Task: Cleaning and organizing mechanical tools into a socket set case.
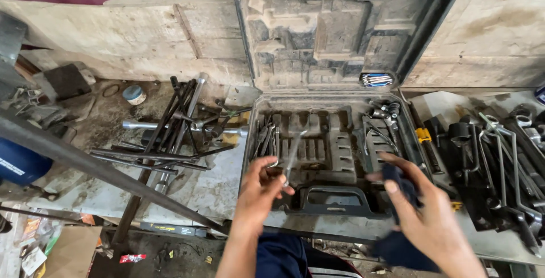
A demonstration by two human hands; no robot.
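My left hand (263, 184) grips a thin shiny metal tool (292, 152), blurred, over the lower tray of an open black tool case (335, 201). My right hand (417, 210) holds a dark blue cloth (397, 249) at the case's right front corner. Several wrenches (265, 139) lie in the case's left slots, and sockets and bent keys (381, 120) lie at its right. The case's moulded lid (335, 28) stands upright against the wall.
A pile of long black rods and a cross wrench (173, 127) lies left of the case. Black L-shaped wrenches and bars (499, 159) fill the right side. A slanted metal bar (91, 161) crosses the left foreground. A blue container (20, 164) sits far left.
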